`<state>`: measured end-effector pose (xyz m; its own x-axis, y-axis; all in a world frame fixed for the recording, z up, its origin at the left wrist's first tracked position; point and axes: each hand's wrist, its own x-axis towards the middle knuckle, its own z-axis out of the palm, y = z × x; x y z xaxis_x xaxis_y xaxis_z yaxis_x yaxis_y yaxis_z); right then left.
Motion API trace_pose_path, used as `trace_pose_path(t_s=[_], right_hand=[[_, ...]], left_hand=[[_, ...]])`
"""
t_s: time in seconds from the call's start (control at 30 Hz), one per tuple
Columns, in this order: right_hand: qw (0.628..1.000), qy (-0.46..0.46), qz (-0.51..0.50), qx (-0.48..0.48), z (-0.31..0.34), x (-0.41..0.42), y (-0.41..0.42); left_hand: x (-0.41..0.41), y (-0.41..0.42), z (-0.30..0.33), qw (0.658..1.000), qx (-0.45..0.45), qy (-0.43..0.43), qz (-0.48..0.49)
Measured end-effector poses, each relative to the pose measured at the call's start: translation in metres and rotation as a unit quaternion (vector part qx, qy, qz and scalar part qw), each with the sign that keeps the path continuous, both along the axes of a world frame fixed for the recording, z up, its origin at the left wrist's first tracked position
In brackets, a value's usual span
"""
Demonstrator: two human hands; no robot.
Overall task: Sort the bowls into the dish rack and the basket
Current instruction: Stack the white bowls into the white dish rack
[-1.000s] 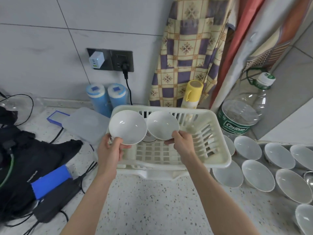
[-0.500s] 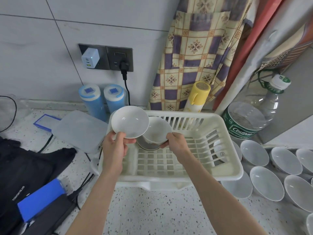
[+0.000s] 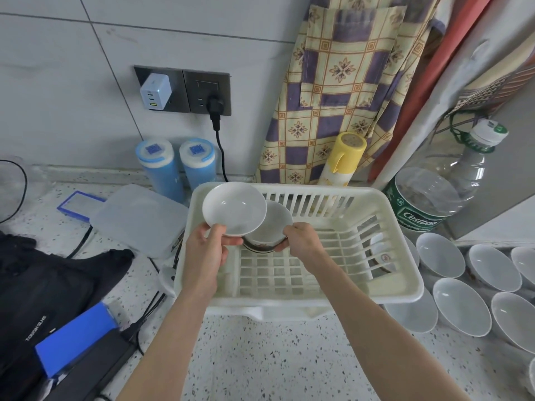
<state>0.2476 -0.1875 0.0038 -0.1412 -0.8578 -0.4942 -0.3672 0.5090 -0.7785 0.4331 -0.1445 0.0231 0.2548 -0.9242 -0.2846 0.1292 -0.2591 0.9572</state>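
Note:
A cream plastic dish rack [image 3: 399, 293] stands on the speckled counter in the middle of the view. My left hand [image 3: 202, 256] pinches the near rim of a white bowl [image 3: 234, 208], tilted toward me over the rack's back left corner. My right hand [image 3: 304, 241] grips a second white bowl [image 3: 275, 224] just behind and below the first, low inside the rack. The two bowls overlap. Several more white bowls [image 3: 460, 305] sit on the counter to the right of the rack.
A large clear water bottle [image 3: 431, 195] and a yellow spray can [image 3: 341, 160] stand behind the rack. Two blue canisters [image 3: 176, 166] and a clear lid [image 3: 139, 218] lie to the left. A black bag [image 3: 43, 285] and cables fill the left side.
Both hands moved the bowls down and forward into the rack's back left corner. The right bowl dropped lower and slid behind the left bowl, so they overlap.

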Motion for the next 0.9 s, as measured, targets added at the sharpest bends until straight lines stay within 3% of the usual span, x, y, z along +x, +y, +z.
trace_pose_path(t_s=[0.53, 0.63, 0.7, 0.8, 0.9], right_hand=[[0.998, 0.039, -0.001, -0.042, -0.014, 0.004, 0.011], [0.989, 0.092, -0.053, -0.099, -0.008, -0.001, 0.018], [0.982, 0.052, -0.08, -0.165, -0.001, -0.004, 0.021], [0.983, -0.007, -0.01, -0.184, 0.012, -0.005, 0.022], [0.981, 0.007, 0.04, -0.191, 0.017, -0.005, 0.022]], left_hand=[[-0.004, 0.0, -0.006, 0.997, 0.019, -0.045, -0.065], [-0.004, 0.0, -0.006, 0.995, 0.017, -0.052, -0.082], [-0.005, -0.001, -0.006, 0.994, 0.018, -0.055, -0.088], [-0.007, 0.0, -0.006, 0.993, 0.025, -0.055, -0.099], [-0.009, 0.0, -0.005, 0.991, 0.033, -0.05, -0.122]])
